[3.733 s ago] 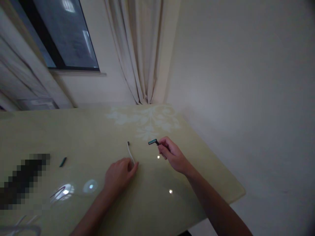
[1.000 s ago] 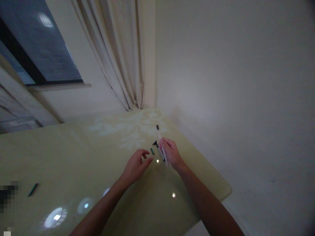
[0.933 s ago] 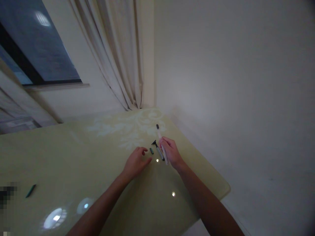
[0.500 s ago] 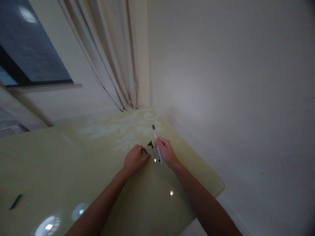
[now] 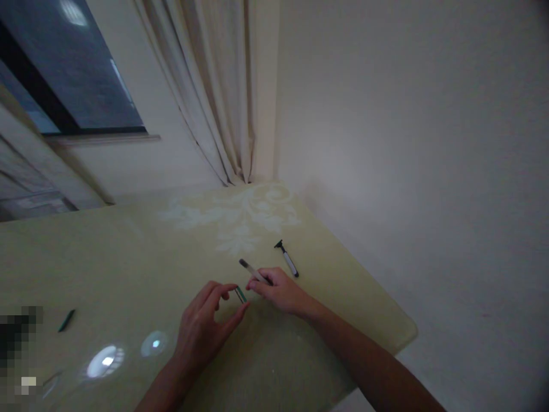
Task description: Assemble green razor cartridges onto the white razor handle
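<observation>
Between thumb and fingertips, my left hand (image 5: 210,317) pinches a small green and dark piece (image 5: 241,294) above the table. My right hand (image 5: 277,289) is closed around a pale toothbrush (image 5: 256,273), whose dark-bristled head points up and left. The two hands are close together, the small piece just left of the right fingers. Beyond my right hand, a razor (image 5: 288,259) with a black head and grey handle lies on the table, touched by neither hand.
The glossy yellow-green table (image 5: 128,263) meets a wall on the right. A dark green object (image 5: 66,320) lies at the left, with a pixelated dark patch near the left edge. Behind the table hang a curtain (image 5: 218,86) and a window (image 5: 103,74).
Both hands have moved nearer to me and away from the razor, which stays on the table. The toothbrush now tilts to the left, and the small piece is lifted into clearer view. The camera view has shifted.
</observation>
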The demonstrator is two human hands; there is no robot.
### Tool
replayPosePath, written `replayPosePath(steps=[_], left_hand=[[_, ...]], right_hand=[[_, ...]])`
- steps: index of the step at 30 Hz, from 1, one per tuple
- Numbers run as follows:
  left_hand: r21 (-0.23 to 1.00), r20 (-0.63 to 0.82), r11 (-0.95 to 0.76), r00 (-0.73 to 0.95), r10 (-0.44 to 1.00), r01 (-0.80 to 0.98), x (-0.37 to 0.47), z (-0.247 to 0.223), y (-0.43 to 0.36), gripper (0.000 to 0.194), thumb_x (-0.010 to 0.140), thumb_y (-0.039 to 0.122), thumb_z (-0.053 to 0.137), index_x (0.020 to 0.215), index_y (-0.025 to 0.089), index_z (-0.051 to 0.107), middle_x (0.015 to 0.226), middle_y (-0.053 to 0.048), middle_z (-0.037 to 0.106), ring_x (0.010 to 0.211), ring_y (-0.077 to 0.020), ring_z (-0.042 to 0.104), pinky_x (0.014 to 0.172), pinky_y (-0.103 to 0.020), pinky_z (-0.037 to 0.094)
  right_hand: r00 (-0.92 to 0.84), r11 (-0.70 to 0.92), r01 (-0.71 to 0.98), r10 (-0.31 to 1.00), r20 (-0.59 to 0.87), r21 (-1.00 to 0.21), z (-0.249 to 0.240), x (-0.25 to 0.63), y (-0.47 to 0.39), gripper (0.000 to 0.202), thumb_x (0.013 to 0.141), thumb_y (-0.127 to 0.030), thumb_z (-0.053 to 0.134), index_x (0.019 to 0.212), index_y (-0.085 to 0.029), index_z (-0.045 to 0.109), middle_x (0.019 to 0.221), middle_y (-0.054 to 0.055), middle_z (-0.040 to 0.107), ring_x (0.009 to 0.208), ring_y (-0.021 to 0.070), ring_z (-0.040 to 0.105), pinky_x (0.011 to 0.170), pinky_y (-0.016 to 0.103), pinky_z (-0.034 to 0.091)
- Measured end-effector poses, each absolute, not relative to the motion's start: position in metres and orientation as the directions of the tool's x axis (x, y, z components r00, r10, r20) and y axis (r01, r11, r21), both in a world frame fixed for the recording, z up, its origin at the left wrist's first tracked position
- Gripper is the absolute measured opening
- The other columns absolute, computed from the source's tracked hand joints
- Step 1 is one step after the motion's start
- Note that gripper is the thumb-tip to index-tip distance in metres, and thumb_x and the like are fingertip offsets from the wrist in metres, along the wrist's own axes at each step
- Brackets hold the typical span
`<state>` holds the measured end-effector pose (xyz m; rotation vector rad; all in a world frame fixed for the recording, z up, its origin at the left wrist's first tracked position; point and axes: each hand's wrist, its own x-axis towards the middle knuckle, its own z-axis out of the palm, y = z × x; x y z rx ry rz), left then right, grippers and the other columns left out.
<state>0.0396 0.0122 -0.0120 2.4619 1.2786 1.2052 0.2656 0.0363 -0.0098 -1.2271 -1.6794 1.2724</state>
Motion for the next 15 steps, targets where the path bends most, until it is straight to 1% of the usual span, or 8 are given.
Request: replayPosePath(steps=[3,5,9,12,15], left_hand=[[0.335,0.662,-0.698,0.368,0.653,0.633,0.0438,-0.0094,0.0083,0.027,0.095,0.039,0.074,0.115,0.022,0.068,0.089,-0.003,0.068,0.076,-0.0197,0.068,0.069,-0.03,0.055],[0.308,0.67,-0.708,0.383,0.636,0.636,0.0468,-0.0088,0.0082,0.026,0.097,0.039,0.071,0.116,0.021,0.068,0.091,-0.005,0.069,0.081,-0.0212,0.07,0.072,-0.032,0.056],[0.313,0.644,-0.697,0.395,0.655,0.646,0.048,-0.0108,0.0073,0.027,0.098,0.039,0.07,0.117,0.021,0.066,0.095,-0.006,0.071,0.084,-0.0226,0.072,0.075,-0.033,0.058],[0.311,0.64,-0.694,0.396,0.658,0.65,0.0479,-0.0118,0.005,0.026,0.098,0.037,0.07,0.118,0.021,0.066,0.096,-0.007,0.072,0.086,-0.0238,0.073,0.075,-0.035,0.058],[0.352,0.629,-0.684,0.38,0.678,0.639,0.0491,-0.0102,0.0032,0.029,0.096,0.037,0.073,0.119,0.021,0.066,0.098,-0.007,0.072,0.086,-0.0237,0.072,0.073,-0.034,0.059]], right_hand=[[-0.359,0.017,0.199,0.932,-0.056,-0.98,-0.0137,0.2595,0.0317,0.039,0.093,-0.051,0.067,0.076,-0.016,0.066,0.064,-0.005,0.04,0.062,0.0116,0.036,0.057,0.027,0.025],[-0.365,-0.015,0.14,0.929,-0.066,-0.99,-0.0155,0.2595,0.0309,0.041,0.091,-0.054,0.068,0.076,-0.016,0.065,0.063,-0.006,0.039,0.061,0.0116,0.035,0.056,0.027,0.024],[-0.361,-0.047,0.091,0.929,-0.077,-0.995,-0.0136,0.2622,0.0311,0.035,0.086,-0.049,0.073,0.081,-0.015,0.07,0.064,-0.005,0.045,0.062,0.0122,0.039,0.059,0.026,0.027],[-0.357,-0.044,0.081,0.932,-0.07,-0.996,-0.0101,0.2625,0.0302,0.032,0.082,-0.047,0.077,0.078,-0.015,0.07,0.066,-0.004,0.05,0.064,0.0121,0.042,0.061,0.026,0.029],[-0.358,-0.093,0.05,0.928,-0.105,-0.994,-0.0088,0.2625,0.0283,0.033,0.081,-0.047,0.079,0.077,-0.016,0.069,0.063,-0.005,0.049,0.059,0.0105,0.039,0.057,0.026,0.027]])
